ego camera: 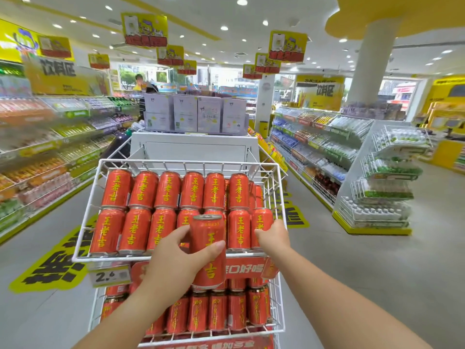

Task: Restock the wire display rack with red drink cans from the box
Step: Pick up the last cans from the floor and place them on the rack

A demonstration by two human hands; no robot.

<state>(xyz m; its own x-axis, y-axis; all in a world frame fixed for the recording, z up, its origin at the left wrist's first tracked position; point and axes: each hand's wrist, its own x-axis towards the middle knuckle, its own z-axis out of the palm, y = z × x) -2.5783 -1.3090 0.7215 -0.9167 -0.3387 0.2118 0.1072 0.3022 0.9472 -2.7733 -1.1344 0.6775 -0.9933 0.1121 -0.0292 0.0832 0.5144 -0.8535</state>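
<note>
A white wire display rack (176,259) stands in front of me with red drink cans in two rows in its top basket and more in the tier below. My left hand (176,258) grips one red can (208,250) upright, just in front of the top basket's front edge. My right hand (273,235) holds the rightmost front-row can (261,220) inside the basket, fingers wrapped round its lower part. The box is not in view.
A yellow price tag (110,276) reading 2.6 hangs under the top basket. Stocked shelves (45,152) line the left aisle, more shelves (319,152) and a wire rack of bottles (387,180) stand right. A white cabinet with purple boxes (196,114) is behind the rack.
</note>
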